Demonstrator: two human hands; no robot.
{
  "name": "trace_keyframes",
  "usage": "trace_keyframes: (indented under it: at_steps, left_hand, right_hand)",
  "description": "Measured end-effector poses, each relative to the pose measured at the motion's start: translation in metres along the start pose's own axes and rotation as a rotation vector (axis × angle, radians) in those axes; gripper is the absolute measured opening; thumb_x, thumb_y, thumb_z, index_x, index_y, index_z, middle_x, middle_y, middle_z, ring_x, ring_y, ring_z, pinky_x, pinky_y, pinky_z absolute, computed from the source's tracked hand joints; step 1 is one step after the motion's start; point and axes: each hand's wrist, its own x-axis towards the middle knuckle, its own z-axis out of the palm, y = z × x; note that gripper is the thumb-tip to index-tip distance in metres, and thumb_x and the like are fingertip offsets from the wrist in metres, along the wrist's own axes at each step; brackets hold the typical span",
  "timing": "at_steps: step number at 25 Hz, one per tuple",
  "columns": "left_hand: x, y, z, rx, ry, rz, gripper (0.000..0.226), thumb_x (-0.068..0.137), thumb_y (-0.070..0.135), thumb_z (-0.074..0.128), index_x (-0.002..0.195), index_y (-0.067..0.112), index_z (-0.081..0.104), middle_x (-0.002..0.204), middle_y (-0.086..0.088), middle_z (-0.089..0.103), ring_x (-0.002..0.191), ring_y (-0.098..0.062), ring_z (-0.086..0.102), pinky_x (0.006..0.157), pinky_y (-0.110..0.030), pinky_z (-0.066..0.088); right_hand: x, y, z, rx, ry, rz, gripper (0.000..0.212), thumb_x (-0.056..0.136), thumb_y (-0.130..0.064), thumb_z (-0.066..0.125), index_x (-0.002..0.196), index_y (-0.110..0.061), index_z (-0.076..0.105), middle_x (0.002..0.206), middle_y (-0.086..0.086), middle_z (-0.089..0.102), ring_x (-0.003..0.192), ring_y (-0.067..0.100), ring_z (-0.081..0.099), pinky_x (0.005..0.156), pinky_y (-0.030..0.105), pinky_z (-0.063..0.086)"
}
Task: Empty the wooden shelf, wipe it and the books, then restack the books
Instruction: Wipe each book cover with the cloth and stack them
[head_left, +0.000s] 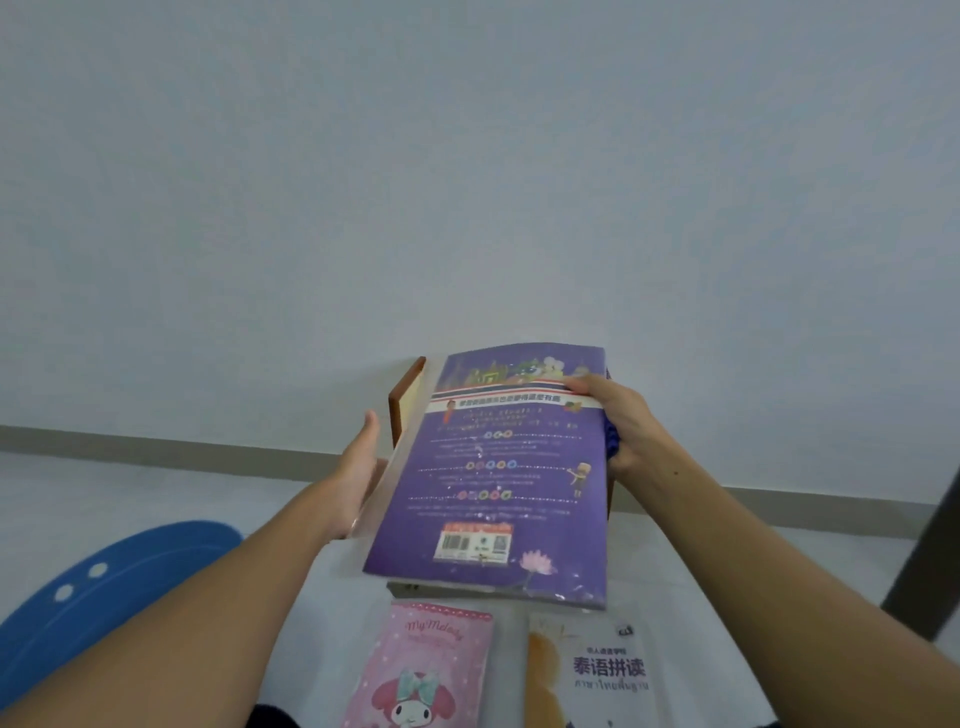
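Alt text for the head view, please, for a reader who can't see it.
A person's right hand holds a large purple book by its right edge, back cover up, in front of a wooden shelf against a pale wall, while the open left hand waits beside the book's left edge. A pink book and a white book lie on the floor below.

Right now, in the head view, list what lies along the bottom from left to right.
Blue cushion → left arm → pink book → white book → right arm.
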Motion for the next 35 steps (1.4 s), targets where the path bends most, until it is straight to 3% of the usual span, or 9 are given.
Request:
trace_keyframes:
  at_steps: [2, 7, 12, 15, 19, 21, 23, 32, 35]
  left_hand:
    - [-0.004, 0.001, -0.005, -0.094, -0.121, 0.012, 0.084, 0.077, 0.083, 0.024, 0.082, 0.010, 0.065, 0.072, -0.011, 0.069, 0.068, -0.027, 0.070, 0.066, -0.032, 0.055]
    - [-0.014, 0.002, -0.012, -0.093, -0.310, 0.008, 0.058, 0.081, 0.057, 0.057, 0.117, 0.012, 0.063, 0.105, -0.014, 0.068, 0.094, -0.030, 0.066, 0.079, -0.041, 0.052]
    - [-0.016, 0.002, -0.012, 0.023, -0.188, 0.112, 0.031, 0.090, 0.023, 0.060, 0.119, 0.011, 0.059, 0.105, -0.016, 0.071, 0.088, -0.030, 0.070, 0.066, -0.040, 0.059]
    - [-0.014, 0.007, -0.017, 0.007, -0.150, 0.235, 0.032, 0.090, 0.023, 0.060, 0.122, 0.015, 0.057, 0.111, -0.017, 0.069, 0.099, -0.034, 0.067, 0.084, -0.049, 0.054]
    - [-0.016, 0.010, -0.021, 0.011, -0.152, 0.255, 0.031, 0.090, 0.024, 0.062, 0.119, 0.013, 0.059, 0.109, -0.018, 0.069, 0.099, -0.035, 0.067, 0.080, -0.045, 0.055]
    - [-0.018, 0.010, -0.021, 0.006, -0.170, 0.261, 0.032, 0.088, 0.022, 0.063, 0.119, 0.013, 0.060, 0.109, -0.020, 0.069, 0.098, -0.037, 0.067, 0.077, -0.044, 0.056]
    - [-0.019, 0.010, -0.021, 0.009, -0.191, 0.270, 0.035, 0.087, 0.021, 0.064, 0.121, 0.011, 0.059, 0.112, -0.021, 0.067, 0.101, -0.039, 0.065, 0.084, -0.049, 0.054]
    - [-0.026, 0.011, 0.001, -0.056, -0.186, 0.387, 0.028, 0.093, 0.014, 0.057, 0.118, 0.004, 0.060, 0.099, -0.021, 0.069, 0.079, -0.030, 0.069, 0.070, -0.038, 0.059]
    - [-0.030, 0.015, -0.004, -0.044, -0.142, 0.400, 0.027, 0.094, 0.018, 0.055, 0.117, 0.006, 0.059, 0.099, -0.018, 0.070, 0.080, -0.028, 0.070, 0.065, -0.035, 0.059]
  right_hand:
    - [0.002, 0.002, 0.005, 0.001, 0.008, 0.023, 0.036, 0.082, -0.022, 0.073, 0.112, -0.009, 0.056, 0.090, 0.013, 0.072, 0.066, 0.024, 0.072, 0.060, 0.037, 0.061]
    - [0.010, 0.014, 0.011, -0.075, 0.107, 0.038, 0.036, 0.083, -0.022, 0.072, 0.113, -0.012, 0.055, 0.098, 0.013, 0.072, 0.078, 0.025, 0.072, 0.066, 0.038, 0.060]
    - [0.018, 0.023, 0.018, -0.103, 0.130, 0.043, 0.033, 0.088, -0.033, 0.067, 0.113, -0.017, 0.052, 0.102, 0.011, 0.071, 0.085, 0.024, 0.072, 0.064, 0.036, 0.060]
    - [0.025, 0.025, 0.020, -0.027, 0.289, -0.082, 0.034, 0.095, -0.044, 0.051, 0.115, -0.017, 0.048, 0.110, 0.009, 0.067, 0.093, 0.020, 0.069, 0.073, 0.034, 0.057]
    - [0.022, 0.023, 0.035, -0.652, 0.342, -0.557, 0.036, 0.102, -0.035, 0.039, 0.136, -0.025, 0.037, 0.121, 0.004, 0.057, 0.106, 0.021, 0.061, 0.081, 0.044, 0.054]
    - [0.022, 0.025, 0.043, -1.212, 0.347, -0.566, 0.040, 0.102, -0.030, 0.037, 0.142, -0.028, 0.030, 0.147, 0.005, 0.037, 0.138, 0.037, 0.031, 0.107, 0.068, 0.022]
    - [0.025, 0.023, 0.053, -1.480, 0.305, -0.534, 0.044, 0.103, -0.031, 0.031, 0.146, -0.027, 0.022, 0.160, 0.000, 0.012, 0.146, 0.039, -0.004, 0.104, 0.072, -0.007]
    - [0.019, 0.024, 0.093, -1.658, -0.219, -0.802, 0.049, 0.104, -0.043, 0.014, 0.152, -0.040, 0.003, 0.158, -0.023, -0.007, 0.147, 0.018, -0.014, 0.117, 0.054, -0.009]
    - [0.027, 0.020, 0.064, -1.640, -0.124, -0.848, 0.047, 0.104, -0.041, 0.018, 0.149, -0.047, 0.006, 0.158, -0.024, -0.001, 0.148, 0.011, -0.003, 0.118, 0.051, -0.002]
